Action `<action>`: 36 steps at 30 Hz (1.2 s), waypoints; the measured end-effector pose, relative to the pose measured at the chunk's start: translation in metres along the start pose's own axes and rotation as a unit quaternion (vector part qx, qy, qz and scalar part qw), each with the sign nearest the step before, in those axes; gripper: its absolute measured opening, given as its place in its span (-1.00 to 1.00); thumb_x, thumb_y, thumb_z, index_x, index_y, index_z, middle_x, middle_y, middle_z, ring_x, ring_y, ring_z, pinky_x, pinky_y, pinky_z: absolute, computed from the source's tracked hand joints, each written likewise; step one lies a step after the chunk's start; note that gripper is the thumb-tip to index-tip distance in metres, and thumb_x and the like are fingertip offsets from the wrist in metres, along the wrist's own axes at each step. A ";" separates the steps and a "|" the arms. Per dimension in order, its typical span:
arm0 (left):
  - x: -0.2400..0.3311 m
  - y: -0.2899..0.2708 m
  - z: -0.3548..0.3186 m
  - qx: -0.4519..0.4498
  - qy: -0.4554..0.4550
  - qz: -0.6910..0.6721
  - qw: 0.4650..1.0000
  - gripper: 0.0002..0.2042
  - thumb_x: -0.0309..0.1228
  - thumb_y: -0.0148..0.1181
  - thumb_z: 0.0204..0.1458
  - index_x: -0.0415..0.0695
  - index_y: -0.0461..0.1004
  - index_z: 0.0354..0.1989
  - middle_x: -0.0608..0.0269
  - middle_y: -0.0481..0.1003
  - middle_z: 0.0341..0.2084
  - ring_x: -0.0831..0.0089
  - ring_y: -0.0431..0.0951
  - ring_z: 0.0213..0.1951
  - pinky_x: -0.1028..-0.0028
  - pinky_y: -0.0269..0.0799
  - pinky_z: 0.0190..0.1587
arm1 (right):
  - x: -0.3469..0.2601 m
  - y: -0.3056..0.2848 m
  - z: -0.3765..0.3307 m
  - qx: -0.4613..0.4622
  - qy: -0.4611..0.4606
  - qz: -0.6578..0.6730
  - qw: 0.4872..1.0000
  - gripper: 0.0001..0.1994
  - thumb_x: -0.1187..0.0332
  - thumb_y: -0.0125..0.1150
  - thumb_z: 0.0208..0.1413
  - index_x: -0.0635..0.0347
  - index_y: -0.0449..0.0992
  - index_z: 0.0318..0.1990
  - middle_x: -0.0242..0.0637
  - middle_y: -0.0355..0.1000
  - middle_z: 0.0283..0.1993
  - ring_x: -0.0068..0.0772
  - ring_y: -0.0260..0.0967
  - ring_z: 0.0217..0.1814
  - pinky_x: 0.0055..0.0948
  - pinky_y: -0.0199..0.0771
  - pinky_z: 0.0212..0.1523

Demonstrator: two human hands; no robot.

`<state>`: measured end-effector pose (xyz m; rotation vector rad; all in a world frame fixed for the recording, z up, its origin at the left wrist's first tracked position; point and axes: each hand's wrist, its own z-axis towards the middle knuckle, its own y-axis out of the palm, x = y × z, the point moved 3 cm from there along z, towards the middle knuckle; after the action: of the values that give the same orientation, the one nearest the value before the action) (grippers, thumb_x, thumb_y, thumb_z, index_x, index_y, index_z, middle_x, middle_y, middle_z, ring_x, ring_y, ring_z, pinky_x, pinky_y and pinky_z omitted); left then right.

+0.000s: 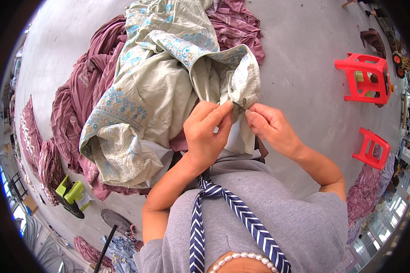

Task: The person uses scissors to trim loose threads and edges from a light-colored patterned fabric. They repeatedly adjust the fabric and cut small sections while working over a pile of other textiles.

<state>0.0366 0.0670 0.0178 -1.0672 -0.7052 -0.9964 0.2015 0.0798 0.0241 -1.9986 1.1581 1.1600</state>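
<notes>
A large pale green cloth (pixel 161 98) with a blue and tan flowered border lies bunched in front of me and over my lap. My left hand (pixel 207 129) is closed, thumb and forefinger pinching a gathered bit of this cloth near its patterned edge. Close beside it on the right, my right hand (pixel 273 127) is also closed in a pinch. Between the two sets of fingertips shows a small, thin dark piece (pixel 239 106) at the cloth; its kind is too small to tell. The fingertips hide what exactly the right hand grips.
Mauve patterned cloth (pixel 84 86) is heaped under and around the green one. Two red plastic stools (pixel 364 77) stand to the right on the grey floor (pixel 300 59), more mauve cloth (pixel 364 193) near them. A lime green stool (pixel 72 191) stands at the lower left.
</notes>
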 end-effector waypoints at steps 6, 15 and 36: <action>-0.006 0.008 -0.011 -0.055 -0.120 -0.102 0.986 -0.83 -0.64 0.23 -0.14 -0.27 0.53 -0.31 0.23 0.42 -0.60 0.49 0.41 -0.55 0.52 0.32 -0.48 | -0.002 -0.002 0.000 0.051 -0.075 -0.027 0.996 -0.73 0.20 0.15 0.14 0.27 0.41 -0.37 -0.47 0.21 -0.60 -0.72 0.06 -0.54 -0.61 0.13 -0.55; -0.011 0.007 -0.012 -0.073 -0.213 -0.164 0.960 -0.85 -0.58 0.23 -0.06 -0.26 0.53 -0.27 0.24 0.42 -0.59 0.54 0.41 -0.53 0.59 0.32 -0.47 | -0.021 -0.004 0.000 0.176 -0.263 -0.306 0.898 -0.69 0.41 0.34 -0.21 0.15 0.45 -0.23 -0.36 0.43 -0.51 -0.43 0.41 -0.56 -0.48 0.33 -0.57; -0.022 0.005 -0.014 -0.159 -0.387 -0.354 0.836 -0.83 -0.40 0.23 0.04 -0.25 0.54 -0.28 0.44 0.49 -0.53 0.78 0.35 -0.51 0.71 0.25 -0.49 | 0.002 -0.014 0.014 0.030 -0.028 0.015 0.999 -0.91 0.46 0.15 0.07 0.27 0.46 -0.42 -0.51 0.30 -0.65 -0.81 0.15 -0.63 -0.69 0.08 -0.65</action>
<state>0.0322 0.0618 -0.0075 -1.5747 -1.7366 -1.3328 0.2084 0.0963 0.0162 -1.8986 1.1837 1.1749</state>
